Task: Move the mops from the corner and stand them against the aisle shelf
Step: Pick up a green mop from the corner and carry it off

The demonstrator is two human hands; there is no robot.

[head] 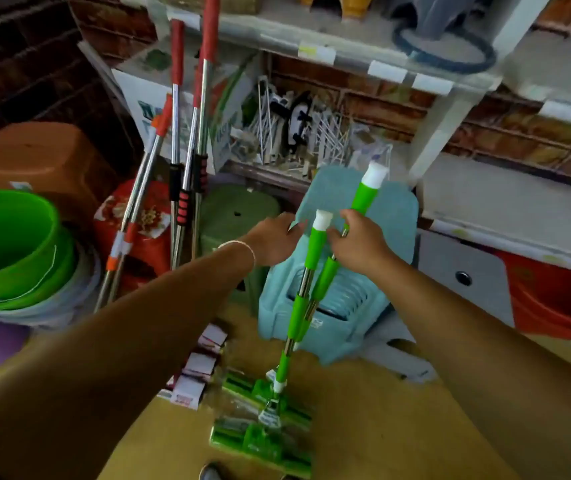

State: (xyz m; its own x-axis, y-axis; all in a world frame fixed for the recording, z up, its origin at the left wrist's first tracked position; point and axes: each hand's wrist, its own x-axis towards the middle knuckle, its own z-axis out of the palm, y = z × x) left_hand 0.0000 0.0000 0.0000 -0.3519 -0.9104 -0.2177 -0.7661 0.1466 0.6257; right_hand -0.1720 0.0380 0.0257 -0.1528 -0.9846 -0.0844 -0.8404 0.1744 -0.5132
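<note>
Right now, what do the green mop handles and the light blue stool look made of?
Green mop handles: glossy green sleeves, probably plastic, over shiny silver tube, likely metal; white caps look plastic. Right hand holds one. Light blue stool: one-piece moulded look with ribbed slats, dull sheen, probably plastic.

You are looking at a white shelf unit (446,129) standing against a brick-patterned wall (381,105), with a yellowish floor (363,427) spreading below it, stacked pale-blue stools (332,306) sitting at its foot, and green buckets (10,244) resting far to its left.
</note>
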